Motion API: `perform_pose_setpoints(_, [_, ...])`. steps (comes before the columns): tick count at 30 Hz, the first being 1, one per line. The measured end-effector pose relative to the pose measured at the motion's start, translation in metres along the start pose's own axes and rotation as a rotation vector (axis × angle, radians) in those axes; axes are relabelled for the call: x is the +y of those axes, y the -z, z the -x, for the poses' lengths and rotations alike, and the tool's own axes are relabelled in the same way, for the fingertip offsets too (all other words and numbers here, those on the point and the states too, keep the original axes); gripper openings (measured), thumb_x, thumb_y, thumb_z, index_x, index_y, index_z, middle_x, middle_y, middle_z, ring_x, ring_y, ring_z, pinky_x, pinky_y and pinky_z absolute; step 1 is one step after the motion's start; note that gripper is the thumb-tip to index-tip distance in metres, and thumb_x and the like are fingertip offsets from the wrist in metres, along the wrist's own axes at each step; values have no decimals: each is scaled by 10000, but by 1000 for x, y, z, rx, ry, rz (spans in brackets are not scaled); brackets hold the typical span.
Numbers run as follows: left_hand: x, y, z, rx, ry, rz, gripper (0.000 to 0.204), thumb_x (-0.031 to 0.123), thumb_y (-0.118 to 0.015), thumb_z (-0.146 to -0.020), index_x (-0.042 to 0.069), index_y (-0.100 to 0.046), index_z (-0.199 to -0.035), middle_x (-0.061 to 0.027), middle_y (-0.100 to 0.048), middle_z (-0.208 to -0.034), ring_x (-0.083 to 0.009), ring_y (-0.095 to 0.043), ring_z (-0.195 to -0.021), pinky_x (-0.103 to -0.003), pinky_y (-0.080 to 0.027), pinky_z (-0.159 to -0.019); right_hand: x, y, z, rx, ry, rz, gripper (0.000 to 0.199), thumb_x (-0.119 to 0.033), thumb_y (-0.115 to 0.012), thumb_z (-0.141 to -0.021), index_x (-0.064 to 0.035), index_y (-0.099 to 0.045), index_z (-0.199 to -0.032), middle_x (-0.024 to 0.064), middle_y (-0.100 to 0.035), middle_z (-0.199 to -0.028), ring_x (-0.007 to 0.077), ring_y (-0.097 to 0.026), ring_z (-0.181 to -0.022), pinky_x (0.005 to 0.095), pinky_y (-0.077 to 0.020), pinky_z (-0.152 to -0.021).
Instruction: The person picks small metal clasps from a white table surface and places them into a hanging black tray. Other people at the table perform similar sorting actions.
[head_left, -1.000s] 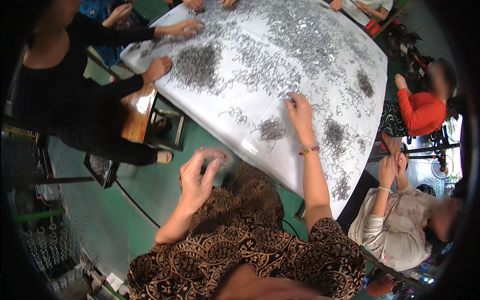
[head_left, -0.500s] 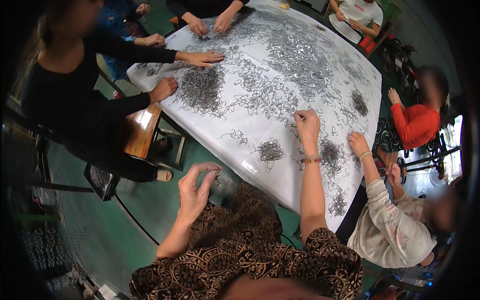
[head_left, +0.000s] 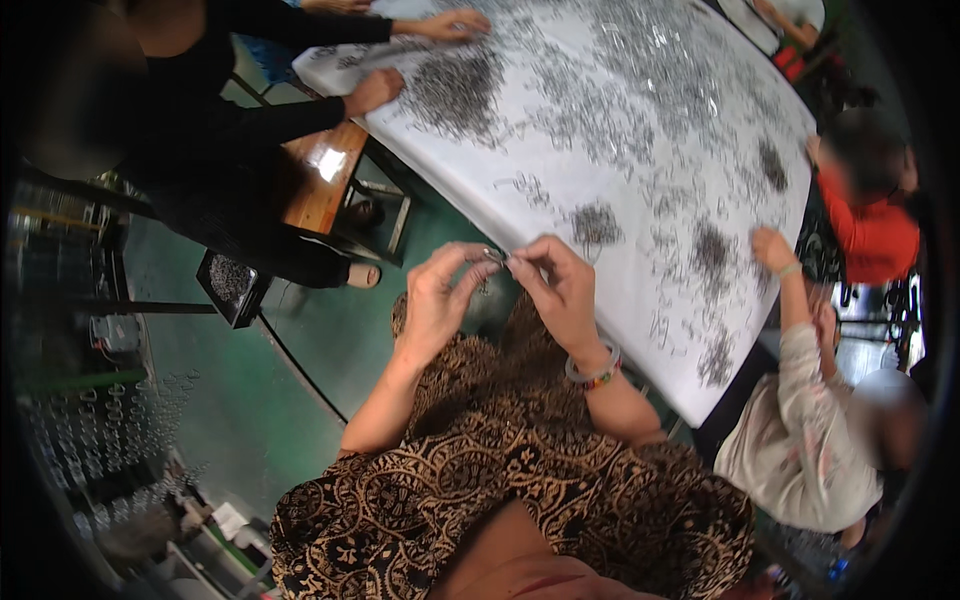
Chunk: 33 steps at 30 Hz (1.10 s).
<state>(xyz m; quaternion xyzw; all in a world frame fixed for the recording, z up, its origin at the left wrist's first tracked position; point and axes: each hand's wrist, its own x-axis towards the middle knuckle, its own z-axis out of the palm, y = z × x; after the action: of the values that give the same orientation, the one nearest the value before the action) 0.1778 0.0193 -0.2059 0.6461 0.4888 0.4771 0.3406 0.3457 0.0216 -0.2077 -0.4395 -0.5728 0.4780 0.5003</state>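
Observation:
Close together in front of my body, just off the near edge of the white-covered table [head_left: 660, 385], my two hands meet fingertip to fingertip. My left hand [head_left: 440, 295] pinches a small dark metal wire hook [head_left: 495, 254] between thumb and fingers. The thumb and forefinger of my right hand [head_left: 560, 290] close on the same spot; blur hides whether they grip that hook or a second one. On the table beyond lie a small pile of wire hooks [head_left: 597, 225] and a larger dark pile [head_left: 455, 92] farther left.
More hook piles [head_left: 712, 250] lie toward the right edge. At the left, a person in black [head_left: 240, 130] reaches over the table beside a wooden stool [head_left: 325, 175]. A black tray of small metal pieces [head_left: 232, 280] is low down. A person in a pale top [head_left: 800, 450] works at the right.
My right hand has come back from the hooks on the table to meet my left hand. My left hand has risen slightly, and the view has shifted, with the table now higher.

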Motion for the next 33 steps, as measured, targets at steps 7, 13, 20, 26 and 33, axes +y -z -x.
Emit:
perform_pose_setpoints(7, [-1, -3, 10, -117, 102, 137, 192, 29, -652, -880, -19, -655, -1066, -136, -700, -1041, -187, -658, -948, -305, -515, -831, 19, -13, 17, 88, 82, -307, 52, -27, -666, -880, -9, -618, -890, 23, -633, -803, 53, -530, -674, 211, -424, -592])
perform_pose_setpoints(13, [-12, -16, -52, -131, 220, 110, 248, 84, -566, -948, -46, -628, -1150, -134, -692, -1048, -181, -633, -980, -305, -483, -891, 14, -1, 22, 8, 122, -310, 67, -17, -671, -870, 6, -609, -865, 67, -648, -820, 100, -601, -705, 237, -466, -626])
perform_pose_setpoints(20, [-69, -201, -167, -582, -497, -247, 158, 102, -642, -857, 33, -709, -982, -102, -680, -1017, -268, -603, -997, -357, -508, -870, 16, 25, 27, -13, 53, -303, 72, -19, -664, -873, 17, -602, -878, 87, -643, -823, 136, -621, -743, 270, -485, -671])
perform_pose_setpoints(26, [-88, -255, -179, -760, -731, -635, 105, -12, -597, -774, -4, -623, -875, -132, -602, -976, -280, -569, -969, -335, -525, -827, 13, 35, 27, 29, 70, -362, 70, 16, -655, -875, 18, -586, -884, 89, -626, -822, 136, -608, -737, 264, -479, -672])
perform_pose_setpoints(33, [-70, -202, -176, -479, -266, -274, 137, 107, -586, -923, -7, -636, -982, -149, -641, -934, -267, -634, -853, -335, -511, -740, 20, 29, 26, 46, 112, -405, 47, 49, -630, -882, 25, -600, -909, 66, -607, -826, 81, -531, -683, 224, -422, -605])
